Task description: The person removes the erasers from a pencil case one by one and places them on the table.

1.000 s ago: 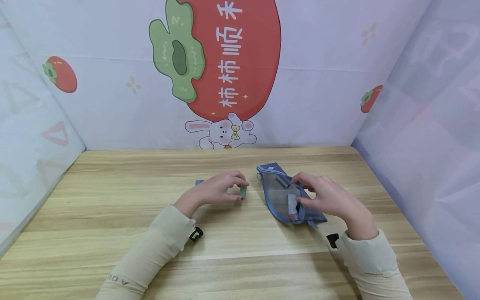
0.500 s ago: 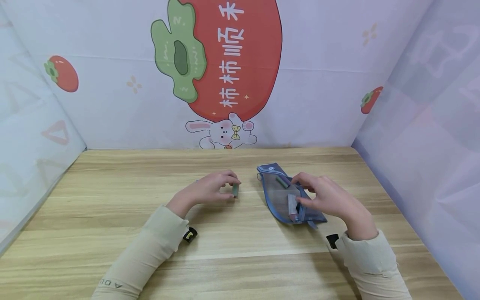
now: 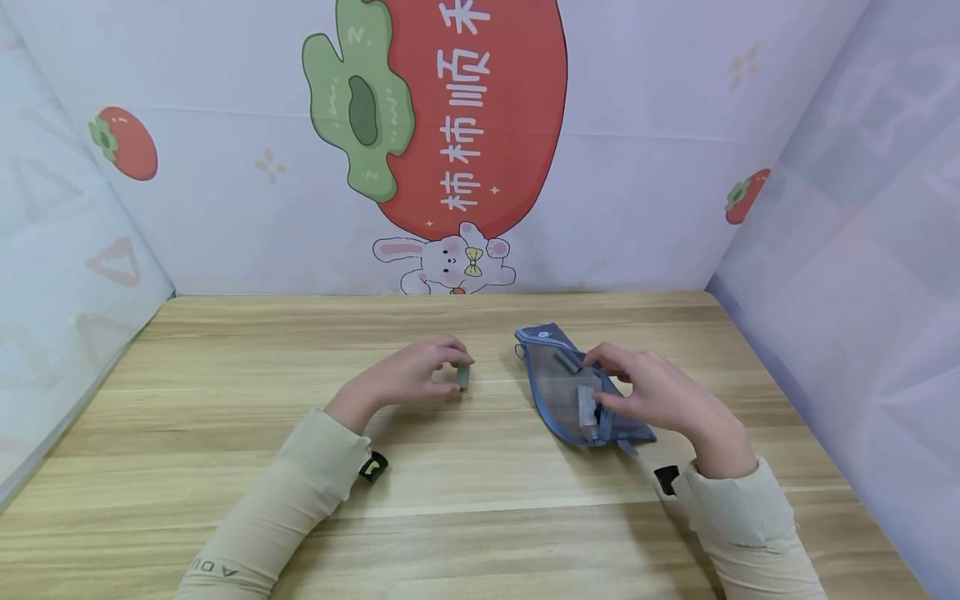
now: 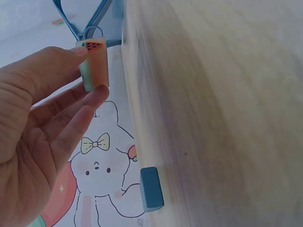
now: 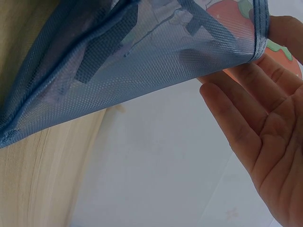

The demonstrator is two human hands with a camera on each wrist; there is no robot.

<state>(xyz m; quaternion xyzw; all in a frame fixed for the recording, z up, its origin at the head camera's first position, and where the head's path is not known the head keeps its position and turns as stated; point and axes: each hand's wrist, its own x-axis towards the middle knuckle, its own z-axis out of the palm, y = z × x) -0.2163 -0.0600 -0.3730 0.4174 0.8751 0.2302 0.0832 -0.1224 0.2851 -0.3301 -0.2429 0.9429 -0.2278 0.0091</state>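
Note:
My left hand (image 3: 450,372) pinches a small green and orange block (image 3: 462,376) between thumb and fingertips, just above the wooden table (image 3: 225,375). In the left wrist view the block (image 4: 93,64) shows a watermelon print on its end. My right hand (image 3: 607,385) holds the open edge of a blue mesh pouch (image 3: 558,387) that lies on the table to the right of the block. In the right wrist view the thumb and a finger pinch the pouch (image 5: 142,56) at its rim, and the other fingers (image 5: 236,123) lie straight below it. Small items show through the mesh.
A small blue block (image 4: 151,188) lies on the table behind my left hand; the head view hides it. Printed fabric walls (image 3: 465,150) close the table in at the back, left and right. Both sleeves carry a black wrist mount (image 3: 372,467).
My left hand has drawn the small block to the left, away from the pouch, and now covers the blue block. My right hand has stayed on the pouch.

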